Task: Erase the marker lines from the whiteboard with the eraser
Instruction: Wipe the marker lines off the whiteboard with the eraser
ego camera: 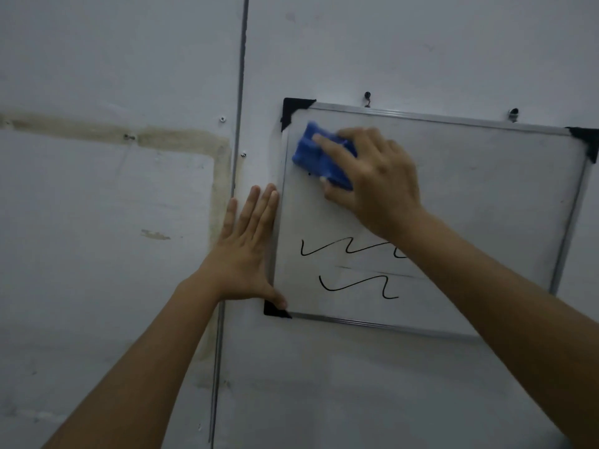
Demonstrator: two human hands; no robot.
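Observation:
A small whiteboard (486,189) with a metal frame and black corner caps hangs tilted on the wall. My right hand (379,179) presses a blue eraser (316,157) against the board's upper left corner. Two black wavy marker lines sit in the lower left part: the upper line (343,247), partly hidden by my right forearm, and the lower line (356,286). My left hand (246,251) lies flat with fingers spread against the wall and the board's left frame edge, its thumb on the bottom left corner cap.
The board hangs from two hooks (367,96) on a grey wall. A vertical seam (240,92) runs down the wall just left of the board. A stained strip (129,134) with small screws crosses the wall at the left.

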